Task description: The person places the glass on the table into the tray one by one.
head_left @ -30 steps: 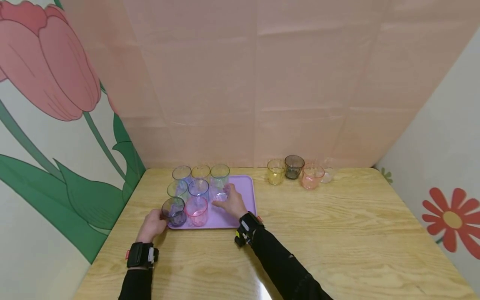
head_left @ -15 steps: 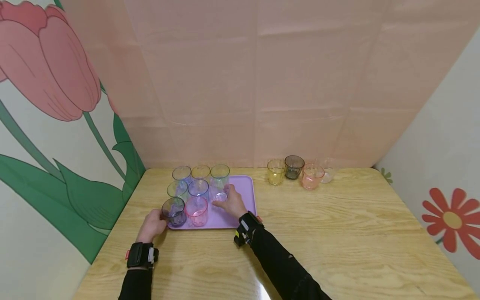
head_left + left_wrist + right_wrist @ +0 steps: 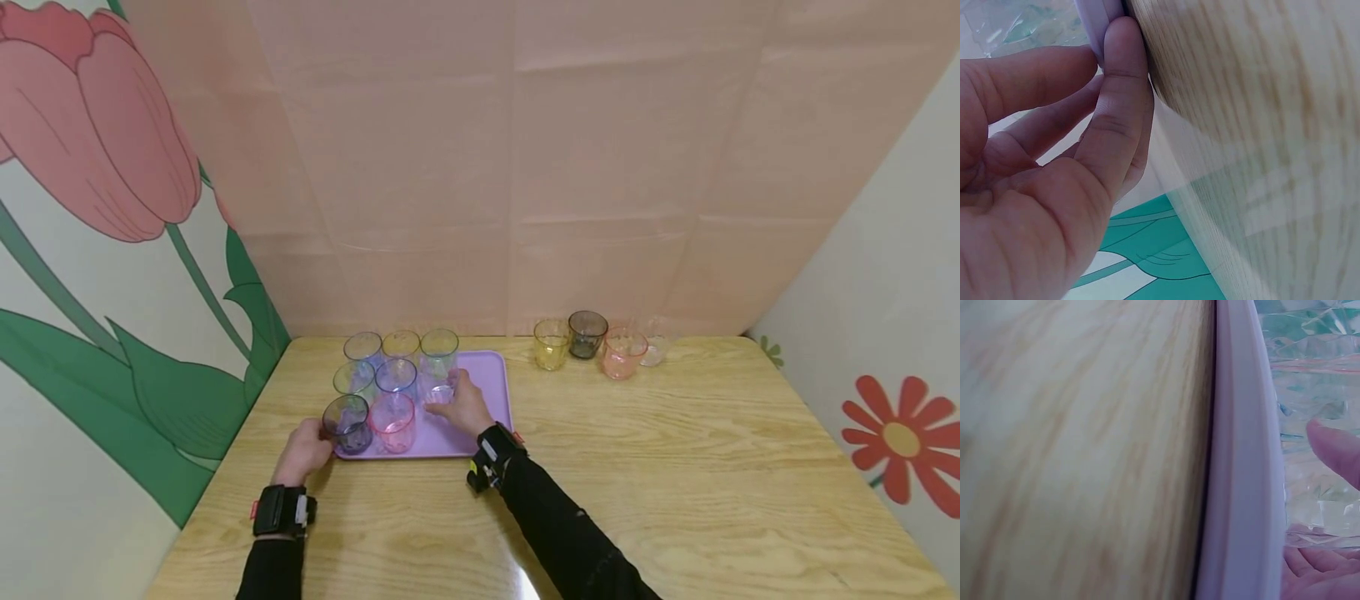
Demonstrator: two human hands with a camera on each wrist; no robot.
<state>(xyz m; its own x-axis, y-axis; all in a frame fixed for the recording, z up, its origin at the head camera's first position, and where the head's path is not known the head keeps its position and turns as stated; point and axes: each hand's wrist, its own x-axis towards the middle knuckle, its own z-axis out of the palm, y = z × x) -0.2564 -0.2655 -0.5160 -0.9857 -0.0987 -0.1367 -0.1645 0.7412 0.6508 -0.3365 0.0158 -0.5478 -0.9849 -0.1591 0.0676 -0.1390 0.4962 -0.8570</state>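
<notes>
My left hand [image 3: 303,451] pinches the rim of a lilac tray [image 3: 487,373] at its near left corner. In the left wrist view, thumb and fingers close on that tray edge [image 3: 1098,22]. On the tray, my right hand [image 3: 467,406] holds a clear glass [image 3: 437,388], thumb on one side and fingers on the other. Its faceted wall [image 3: 1316,381] shows beyond the rim in the right wrist view. A smoky glass [image 3: 348,427] stands by the left hand, with a pink glass [image 3: 393,425] beside it. A green-rimmed glass [image 3: 439,350] stands behind the clear one.
Other tinted glasses, including a blue glass [image 3: 397,377] and a yellow-rimmed glass [image 3: 402,342], stand upright on the tray. On the wooden table [image 3: 675,467], a yellow glass [image 3: 551,346], grey glass [image 3: 587,335], peach glass [image 3: 624,354] and clear glass [image 3: 655,350] stand at the back right.
</notes>
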